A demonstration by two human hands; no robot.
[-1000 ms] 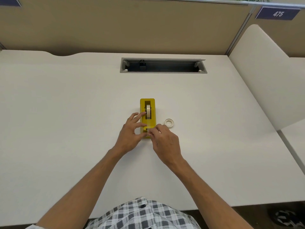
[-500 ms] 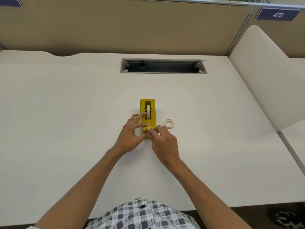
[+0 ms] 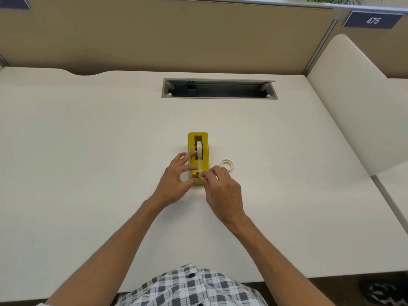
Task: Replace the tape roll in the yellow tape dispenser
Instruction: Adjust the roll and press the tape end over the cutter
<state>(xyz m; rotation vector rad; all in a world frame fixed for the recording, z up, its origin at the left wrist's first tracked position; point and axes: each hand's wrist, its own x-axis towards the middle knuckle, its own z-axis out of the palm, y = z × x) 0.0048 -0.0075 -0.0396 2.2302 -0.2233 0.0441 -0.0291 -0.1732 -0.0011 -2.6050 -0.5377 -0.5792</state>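
The yellow tape dispenser (image 3: 204, 161) stands in the middle of the white desk (image 3: 88, 162), its cutter end toward me. A pale tape roll (image 3: 199, 149) sits upright in its slot. A clear strip of tape (image 3: 200, 167) runs from the roll down to the cutter. My left hand (image 3: 174, 183) braces the dispenser's left side, index finger at the roll, thumb at the near corner. My right hand (image 3: 220, 191) pinches the strip's end at the cutter. A flat white tape ring (image 3: 227, 164) lies on the desk just right of the dispenser.
A grey cable tray opening (image 3: 218, 88) is set into the desk behind the dispenser. Beige partition walls (image 3: 176, 36) rise at the back, and a white divider panel (image 3: 353, 102) stands at the right. The desk's front edge is at my waist.
My right hand has drawn back slightly toward me with the tape end. My left fingers have spread a little along the dispenser. The dispenser and ring have not moved.
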